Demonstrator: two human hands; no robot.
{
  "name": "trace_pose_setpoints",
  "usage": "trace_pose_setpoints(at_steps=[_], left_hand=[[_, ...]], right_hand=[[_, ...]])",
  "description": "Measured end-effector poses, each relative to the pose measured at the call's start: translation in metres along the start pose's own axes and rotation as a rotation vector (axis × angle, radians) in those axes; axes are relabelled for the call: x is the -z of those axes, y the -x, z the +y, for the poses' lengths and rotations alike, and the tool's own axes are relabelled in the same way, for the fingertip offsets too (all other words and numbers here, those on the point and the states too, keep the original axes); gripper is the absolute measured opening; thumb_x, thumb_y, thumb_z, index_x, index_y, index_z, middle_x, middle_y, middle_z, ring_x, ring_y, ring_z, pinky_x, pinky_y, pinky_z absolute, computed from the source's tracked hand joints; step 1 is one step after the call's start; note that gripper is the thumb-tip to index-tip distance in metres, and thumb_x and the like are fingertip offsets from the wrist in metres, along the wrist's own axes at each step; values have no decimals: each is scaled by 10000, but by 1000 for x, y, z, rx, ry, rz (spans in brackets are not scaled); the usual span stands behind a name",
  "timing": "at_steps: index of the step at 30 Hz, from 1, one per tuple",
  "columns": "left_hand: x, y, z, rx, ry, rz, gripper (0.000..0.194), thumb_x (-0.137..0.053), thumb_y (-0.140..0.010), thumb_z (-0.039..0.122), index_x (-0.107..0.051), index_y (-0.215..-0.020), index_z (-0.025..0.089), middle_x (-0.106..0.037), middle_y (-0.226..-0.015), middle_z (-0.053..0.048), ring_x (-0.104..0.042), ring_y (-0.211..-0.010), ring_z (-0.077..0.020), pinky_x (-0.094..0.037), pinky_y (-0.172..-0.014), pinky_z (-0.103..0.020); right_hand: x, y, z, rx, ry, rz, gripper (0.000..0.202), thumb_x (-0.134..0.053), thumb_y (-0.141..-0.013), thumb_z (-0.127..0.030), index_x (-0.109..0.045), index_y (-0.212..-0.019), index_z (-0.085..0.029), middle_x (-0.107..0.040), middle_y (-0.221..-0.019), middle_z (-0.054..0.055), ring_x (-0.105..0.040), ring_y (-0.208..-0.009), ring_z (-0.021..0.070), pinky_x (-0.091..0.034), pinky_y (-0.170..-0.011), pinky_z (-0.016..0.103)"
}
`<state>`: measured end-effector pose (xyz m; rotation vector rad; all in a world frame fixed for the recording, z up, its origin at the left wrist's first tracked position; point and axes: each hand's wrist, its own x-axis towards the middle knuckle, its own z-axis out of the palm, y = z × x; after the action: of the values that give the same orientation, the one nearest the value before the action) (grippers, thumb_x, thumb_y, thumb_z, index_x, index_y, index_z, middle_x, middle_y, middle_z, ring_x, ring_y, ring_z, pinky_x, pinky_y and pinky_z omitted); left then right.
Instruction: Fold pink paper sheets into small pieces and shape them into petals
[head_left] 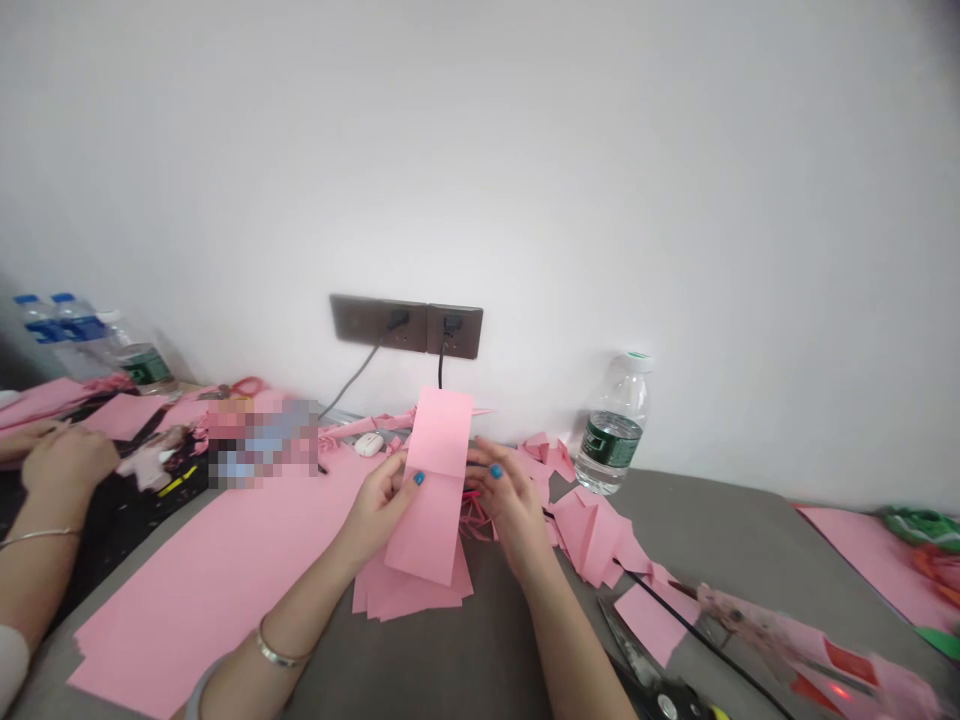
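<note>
My left hand is closed on a pink paper strip, its thumb pressed on the front near a crosswise crease. The strip stands tilted up before me. At its right edge is my right hand, fingers loosely bent and apart, with the thumb off the paper; the fingertips meet or pass just behind the edge. Below the strip lies a small stack of pink paper squares. Large pink sheets are spread beside my left arm. Folded pink paper pieces lie right of my right hand.
A water bottle stands by the wall. Scissors and a hot glue gun with a lit red light lie at right, near a black cable. A white earbud case is behind. At left a co-worker's hand rests near paper.
</note>
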<state>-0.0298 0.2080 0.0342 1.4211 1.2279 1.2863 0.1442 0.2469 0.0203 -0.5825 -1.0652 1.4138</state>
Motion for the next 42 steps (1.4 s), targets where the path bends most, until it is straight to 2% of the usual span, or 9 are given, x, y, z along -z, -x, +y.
trace_pose_setpoints(at_steps=[3, 6, 10, 14, 21, 24, 29, 33, 42], left_hand=[[-1, 1, -1, -28, 29, -12, 466, -564, -868, 483, -564, -1187, 145, -507, -682, 22, -425, -553, -118, -362, -505, -207], [-2, 1, -1, -112, -35, 4, 408, -560, -874, 480, -619, -1100, 147, -510, -698, 7, -425, -600, -134, -374, -551, -225], [-1, 0, -3, -131, -81, 14, 352, -531, -894, 470, -658, -928, 143, -517, -688, -4, -436, -629, -148, -371, -569, -240], [0, -1, -6, -104, -84, 21, 297, -532, -898, 426, -644, -940, 154, -521, -674, 8, -449, -608, -144, -372, -553, -231], [3, 3, -1, -138, -126, -22, 279, -422, -888, 243, -693, -902, 180, -664, -1023, -78, -573, -993, -240, -437, -876, -319], [3, 3, 2, -111, -80, -2, 253, -442, -885, 278, -674, -914, 181, -665, -1029, -82, -596, -926, -224, -462, -771, -293], [-1, 0, -2, -42, -72, -8, 184, -578, -834, 287, -595, -983, 181, -647, -713, -4, -552, -626, -147, -404, -604, -240], [-1, 0, -3, -28, -81, -45, 128, -571, -831, 275, -598, -902, 172, -662, -760, -24, -568, -660, -147, -409, -628, -247], [-3, 0, 4, -135, -197, -111, 139, -525, -877, 292, -557, -803, 179, -551, -757, 0, -503, -676, -135, -353, -579, -221]], right_hand=[[-3, 3, 4, -13, 148, -106, 234, -727, -771, -388, -659, -891, -200, -653, -832, 30, -597, -765, 176, -468, -700, 285], [-3, 4, 6, -7, 203, -91, 231, -701, -788, -394, -596, -752, -191, -557, -702, -12, -500, -625, 131, -394, -575, 243], [-3, 5, 1, 4, 235, -130, 210, -654, -827, -389, -587, -797, -192, -512, -699, -21, -460, -617, 129, -362, -557, 237], [-6, 8, -5, -3, 244, -169, 157, -583, -875, -355, -605, -899, -202, -563, -766, -1, -503, -674, 146, -382, -587, 239], [0, 7, -7, 59, 408, -66, 164, -487, -821, -219, -639, -761, -199, -633, -760, 16, -537, -686, 165, -391, -617, 257], [2, 5, -7, 143, 465, -70, 213, -445, -779, -158, -638, -699, -201, -640, -757, 19, -572, -747, 181, -417, -706, 282], [2, 4, -2, 188, 439, -88, 174, -471, -802, -175, -639, -834, -206, -650, -847, 37, -595, -825, 195, -442, -756, 298], [1, 5, 3, 46, 391, -99, 220, -589, -841, -330, -593, -1019, -201, -620, -812, 29, -578, -730, 183, -438, -641, 275], [-5, 8, 0, 26, 427, -212, 167, -589, -864, -356, -590, -844, -189, -596, -793, 20, -556, -717, 161, -422, -633, 256]])
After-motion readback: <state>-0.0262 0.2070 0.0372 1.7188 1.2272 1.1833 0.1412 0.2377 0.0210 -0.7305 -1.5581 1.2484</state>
